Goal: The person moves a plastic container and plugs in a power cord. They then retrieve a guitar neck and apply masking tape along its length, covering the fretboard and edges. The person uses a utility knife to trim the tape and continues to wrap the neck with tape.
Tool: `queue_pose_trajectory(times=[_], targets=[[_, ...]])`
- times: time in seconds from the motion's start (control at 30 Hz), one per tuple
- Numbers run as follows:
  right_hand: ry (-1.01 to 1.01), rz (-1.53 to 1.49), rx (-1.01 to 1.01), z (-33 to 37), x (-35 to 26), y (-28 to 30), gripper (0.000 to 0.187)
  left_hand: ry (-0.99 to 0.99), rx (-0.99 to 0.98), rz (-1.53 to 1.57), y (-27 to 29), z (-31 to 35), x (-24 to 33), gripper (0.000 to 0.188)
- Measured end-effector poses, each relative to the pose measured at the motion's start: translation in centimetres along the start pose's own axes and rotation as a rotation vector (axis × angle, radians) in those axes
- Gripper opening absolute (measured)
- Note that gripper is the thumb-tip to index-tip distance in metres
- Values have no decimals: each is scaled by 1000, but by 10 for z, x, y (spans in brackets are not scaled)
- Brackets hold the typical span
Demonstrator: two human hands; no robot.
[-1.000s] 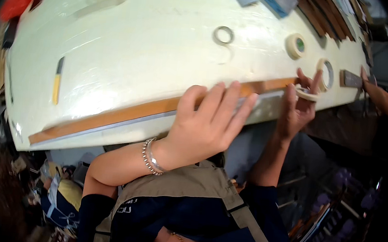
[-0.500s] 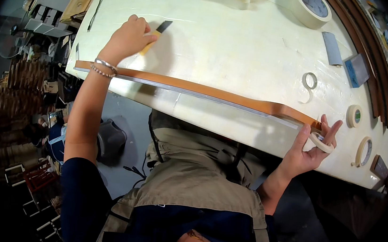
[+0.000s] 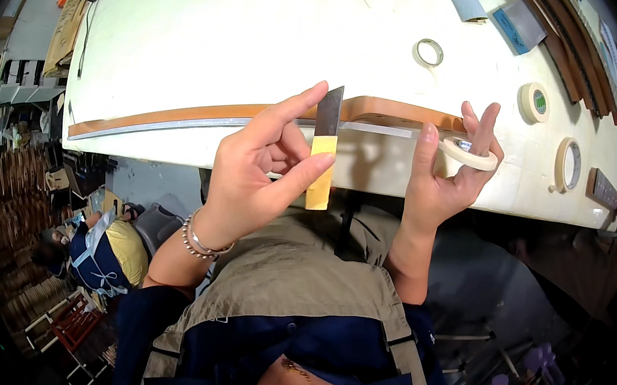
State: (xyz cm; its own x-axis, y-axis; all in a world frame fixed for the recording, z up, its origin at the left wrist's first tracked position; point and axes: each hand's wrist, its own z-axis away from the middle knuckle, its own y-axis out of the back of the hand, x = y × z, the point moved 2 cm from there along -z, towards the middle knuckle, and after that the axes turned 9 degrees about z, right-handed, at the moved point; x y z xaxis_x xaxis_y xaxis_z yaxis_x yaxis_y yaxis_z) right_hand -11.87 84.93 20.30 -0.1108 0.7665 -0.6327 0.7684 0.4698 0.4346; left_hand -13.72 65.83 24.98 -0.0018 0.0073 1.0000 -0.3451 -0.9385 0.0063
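Observation:
My left hand (image 3: 255, 164) grips a craft knife (image 3: 321, 175) by its yellow-wrapped handle, between thumb and fingers. The dark slanted blade points away from me, with my index fingertip close beside it. My right hand (image 3: 444, 188) has a narrow roll of masking tape (image 3: 481, 161) hooked on its fingers. Its thumb and fingertips are by the right end of a long orange-brown wooden piece (image 3: 219, 114) shaped like a guitar neck. A grey strip runs along the near side of that piece, which lies near the table's front edge. Part of it is hidden behind my left hand and the knife.
On the white table (image 3: 212, 39), a grey tape ring (image 3: 429, 53) and two masking tape rolls (image 3: 534, 103) lie to the right. Beyond are a blue-and-grey block (image 3: 519, 27) and dark wooden strips (image 3: 564, 50). Another person (image 3: 110, 251) is at the lower left.
My left hand has brought the knife from the far left of the table down and right, in front of the wooden piece. My right hand still carries the tape roll. The view has shifted.

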Motion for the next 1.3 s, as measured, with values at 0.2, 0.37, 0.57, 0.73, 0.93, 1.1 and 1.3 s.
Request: queue_pose_trajectory(times=[0.2,0.37,0.57,0.73,0.93,1.1,1.3], targets=[[1,-25,22,0,0,-1,65,-18,42,-3,-9,-1,-7,56],[2,-58,33,0,2,-1,64,3,69,-1,-13,-2,-6,56],[-56,-108,-20,2,-4,1,63,-8,100,-41,-13,-1,-7,53],[224,-271,227,30,-67,21,37,1,135,-54,-19,-2,-3,52],[-318,-316,-97,-7,-29,74,17,21,200,-44,-22,4,-5,53],[-99,616,-487,-59,78,119,29,-44,145,-50,-22,-1,-9,53],[152,736,-259,-58,36,97,42,-46,180,141,13,-12,21,64]])
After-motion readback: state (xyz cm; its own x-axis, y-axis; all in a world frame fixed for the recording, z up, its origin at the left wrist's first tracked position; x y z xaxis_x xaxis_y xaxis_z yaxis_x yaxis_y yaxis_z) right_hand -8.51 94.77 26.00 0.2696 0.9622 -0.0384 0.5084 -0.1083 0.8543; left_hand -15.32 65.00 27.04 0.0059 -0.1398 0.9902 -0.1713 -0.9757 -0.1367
